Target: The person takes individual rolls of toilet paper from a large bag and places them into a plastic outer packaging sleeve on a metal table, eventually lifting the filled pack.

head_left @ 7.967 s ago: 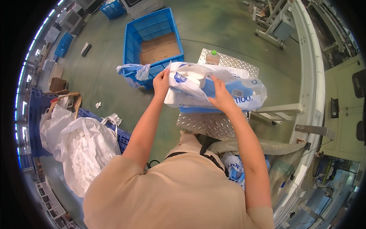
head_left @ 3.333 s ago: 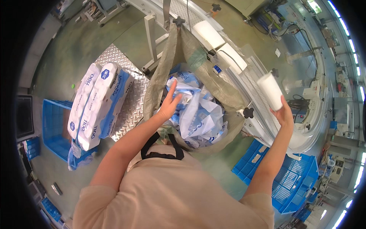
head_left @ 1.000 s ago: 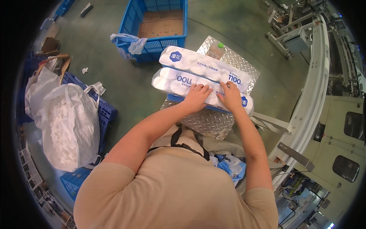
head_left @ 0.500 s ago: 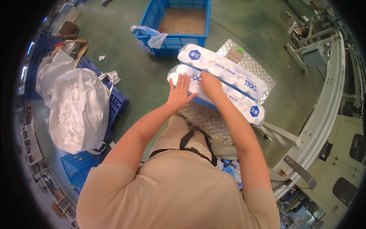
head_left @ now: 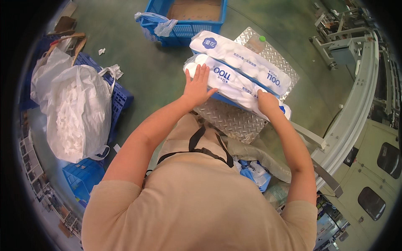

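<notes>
Two long packs of white rolls, a nearer pack [head_left: 232, 80] and a farther pack [head_left: 238, 57], are lying side by side on one metal stand [head_left: 234, 121], one green-capped bottle [head_left: 254, 43] sitting behind them. The left hand [head_left: 196, 88] is resting open, fingers spread, at the nearer pack's left end. The right hand [head_left: 268, 102] is curling over its right half; whether it is gripping film, I can't tell. Unlike half a second ago, the hands are staying well apart.
</notes>
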`<state>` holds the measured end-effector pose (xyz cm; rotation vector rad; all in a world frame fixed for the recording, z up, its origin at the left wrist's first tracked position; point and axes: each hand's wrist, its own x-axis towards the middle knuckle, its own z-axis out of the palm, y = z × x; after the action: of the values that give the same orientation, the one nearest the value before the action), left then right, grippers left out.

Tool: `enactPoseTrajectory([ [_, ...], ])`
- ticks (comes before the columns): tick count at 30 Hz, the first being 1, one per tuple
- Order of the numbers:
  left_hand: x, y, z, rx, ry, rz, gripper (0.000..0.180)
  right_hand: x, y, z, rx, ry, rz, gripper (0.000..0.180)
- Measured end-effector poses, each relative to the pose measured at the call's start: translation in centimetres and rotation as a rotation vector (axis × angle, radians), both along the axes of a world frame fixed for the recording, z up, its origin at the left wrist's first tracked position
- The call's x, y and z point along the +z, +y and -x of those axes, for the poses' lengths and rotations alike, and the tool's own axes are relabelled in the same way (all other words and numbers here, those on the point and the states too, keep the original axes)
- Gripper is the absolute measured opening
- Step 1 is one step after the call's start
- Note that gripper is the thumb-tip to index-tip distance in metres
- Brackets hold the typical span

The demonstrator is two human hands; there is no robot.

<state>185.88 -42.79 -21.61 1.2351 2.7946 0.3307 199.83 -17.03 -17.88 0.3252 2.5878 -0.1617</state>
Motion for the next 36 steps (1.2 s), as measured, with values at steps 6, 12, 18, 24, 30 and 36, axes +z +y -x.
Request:
enactPoseTrajectory([
  [6, 1.7, 6.2, -3.5, -0.388, -0.145, -0.106, 0.061, 0.4, -2.1, 1.4, 0.061, 0.508, 0.000, 0.036],
  [12, 1.9, 7.0, -3.0, -0.341, -0.107, -0.005, 0.060, -1.4, 0.3, 1.2, 0.013, 0.387, 0.056, 0.038],
  [18, 2.1, 7.1, -3.1, -0.373, -0.064, -0.148, 0.059, -1.1, -0.5, 1.5, 0.080, 0.421, 0.001, 0.037],
  [24, 2.2, 6.5, -3.1, -0.343, -0.031, -0.124, 0.057, 0.7, -2.5, 2.7, 0.077, 0.341, -0.041, 0.031],
  [30, 2.5, 7.9, -2.9, -0.378, -0.032, 0.087, 0.039, -2.1, -2.9, 3.8, 0.051, 0.297, -0.174, 0.022],
  [36, 0.6, 6.1, -1.6, -0.562, -0.038, -0.210, 0.018, -1.2, -0.8, 3.5, 0.035, 0.251, -0.067, 0.012],
])
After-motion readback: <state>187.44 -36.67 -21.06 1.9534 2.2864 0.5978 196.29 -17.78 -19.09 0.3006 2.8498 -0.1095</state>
